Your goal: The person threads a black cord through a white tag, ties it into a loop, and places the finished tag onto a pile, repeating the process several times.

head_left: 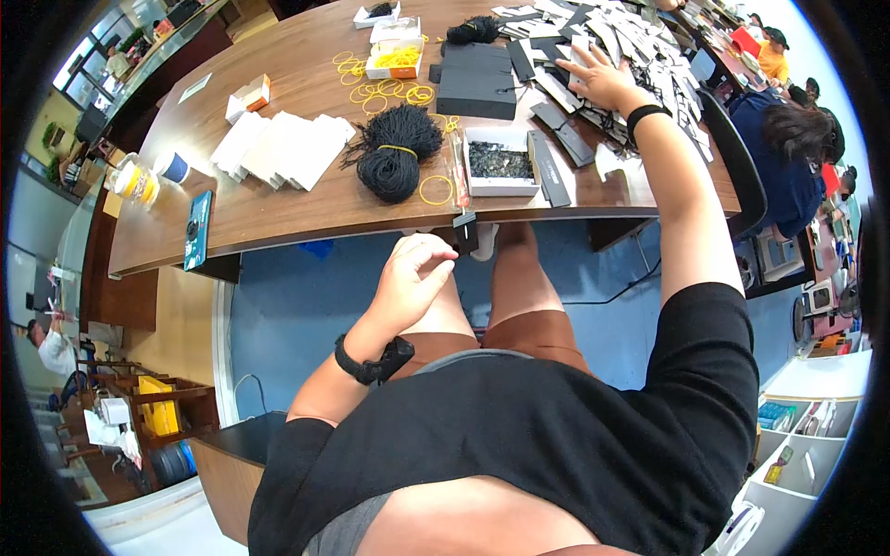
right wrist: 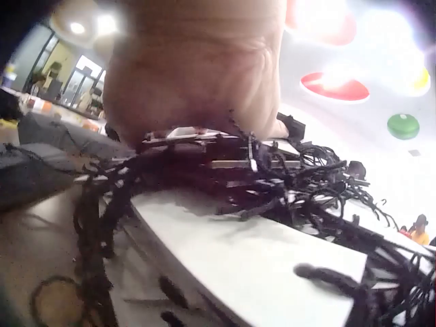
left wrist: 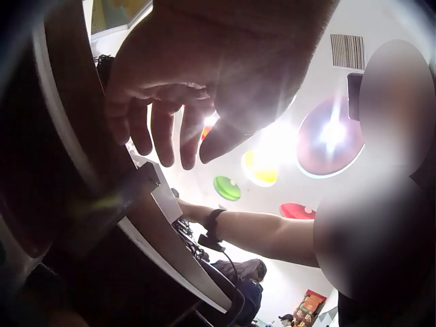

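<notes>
My right hand (head_left: 598,83) reaches onto the heap of black and white card strips (head_left: 640,46), its fingers spread over the pieces. Black cords (right wrist: 272,180) lie tangled around white cards (right wrist: 252,259) under the right palm (right wrist: 197,75); the fingertips are hidden there. My left hand (head_left: 413,283) hangs before the table's front edge with loosely bent fingers and holds nothing. Close by its fingertips, a small black piece (head_left: 465,228) sticks out over the edge. In the left wrist view the left hand's fingers (left wrist: 162,139) point down, apart from one another.
On the table (head_left: 306,208) are a white box of small dark pieces (head_left: 501,163), a black yarn bundle (head_left: 394,153), a black box (head_left: 476,82), yellow bands (head_left: 375,93), white stacks (head_left: 278,146), a phone-like blue item (head_left: 197,232) and a cup (head_left: 172,167). A person (head_left: 774,153) sits at right.
</notes>
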Tool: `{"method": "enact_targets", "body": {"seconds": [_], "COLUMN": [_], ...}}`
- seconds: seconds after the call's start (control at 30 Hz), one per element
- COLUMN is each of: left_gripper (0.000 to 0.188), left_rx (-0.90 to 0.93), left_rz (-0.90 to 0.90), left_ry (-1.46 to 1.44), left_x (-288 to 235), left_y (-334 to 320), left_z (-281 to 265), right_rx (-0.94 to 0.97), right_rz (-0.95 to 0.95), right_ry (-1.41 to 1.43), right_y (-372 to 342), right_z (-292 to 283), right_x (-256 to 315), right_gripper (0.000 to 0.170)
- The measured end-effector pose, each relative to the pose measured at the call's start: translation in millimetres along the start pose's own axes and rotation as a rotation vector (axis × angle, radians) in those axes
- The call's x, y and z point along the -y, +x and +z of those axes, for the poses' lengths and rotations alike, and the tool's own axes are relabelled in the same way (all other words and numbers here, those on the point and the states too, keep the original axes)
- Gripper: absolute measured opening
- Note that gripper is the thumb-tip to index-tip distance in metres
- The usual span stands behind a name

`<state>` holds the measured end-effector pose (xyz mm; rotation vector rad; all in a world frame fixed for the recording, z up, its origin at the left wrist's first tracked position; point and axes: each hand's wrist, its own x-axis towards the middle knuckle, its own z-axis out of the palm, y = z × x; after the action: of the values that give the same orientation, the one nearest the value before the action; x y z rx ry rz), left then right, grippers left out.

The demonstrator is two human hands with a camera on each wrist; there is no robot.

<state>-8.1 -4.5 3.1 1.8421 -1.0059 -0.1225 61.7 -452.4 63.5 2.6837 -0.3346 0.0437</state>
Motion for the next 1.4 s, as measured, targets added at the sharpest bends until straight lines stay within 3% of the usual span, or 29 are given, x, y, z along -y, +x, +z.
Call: {"method": "enact_targets", "body": {"seconds": [0.07, 0.17, 0.27, 0.33, 0.4, 0.47, 0.53, 0.6, 0.67, 0.8, 0.93, 1.1, 1.2, 1.4], "left_gripper": [0.011, 0.011, 0.009, 0.008, 0.007, 0.007, 0.007, 0.009, 0.012, 0.021, 0.030, 0.022, 0.018, 0.014], "left_rx": [0.016, -0.001, -0.075, -0.142, -0.165, -0.220, -0.338, -0.567, -0.609, -0.688, -0.685, -0.577, -0.485, -0.548], "left_rz": [-0.003, 0.023, -0.022, -0.063, -0.114, -0.147, -0.115, 0.108, 0.013, -0.019, -0.036, -0.054, -0.053, -0.025], "left_ry": [0.011, 0.013, -0.029, -0.045, -0.039, 0.040, 0.145, 0.438, 0.524, 0.770, 0.880, 1.065, 1.221, 1.106], "left_x": [-2, 2, 12, 23, 24, 29, 40, 46, 60, 77, 98, 102, 104, 106], "left_y": [1, 0, -1, -1, 0, 0, 4, 19, 27, 27, 32, 54, 63, 55], "left_z": [-3, -4, -12, -18, -22, -24, -29, -47, -70, -102, -121, -122, -116, -114], "right_rx": [-0.015, -0.280, -0.605, -0.537, -0.693, -0.809, -0.736, -0.589, -0.581, -0.565, -0.421, -0.365, -0.435, -0.415], "right_rz": [0.047, 0.063, 0.060, 0.164, 0.109, 0.049, 0.052, -0.155, -0.246, -0.053, 0.021, -0.177, -0.252, -0.270], "right_ry": [0.059, 0.033, 0.324, 0.562, 0.521, 0.797, 1.047, 1.219, 1.209, 1.187, 1.203, 1.107, 1.135, 1.115], "right_y": [-2, -12, -35, -77, -104, -136, -177, -202, -212, -213, -223, -247, -248, -246], "right_z": [-9, -10, -16, -45, -34, -38, -59, -66, -71, -62, -40, -46, -55, -60], "right_x": [3, 10, 22, 50, 65, 100, 152, 190, 214, 204, 186, 203, 212, 205], "right_gripper": [0.052, 0.057, 0.044, 0.031, 0.019, 0.011, 0.007, 0.008, 0.008, 0.008, 0.007, 0.006, 0.006, 0.006]}}
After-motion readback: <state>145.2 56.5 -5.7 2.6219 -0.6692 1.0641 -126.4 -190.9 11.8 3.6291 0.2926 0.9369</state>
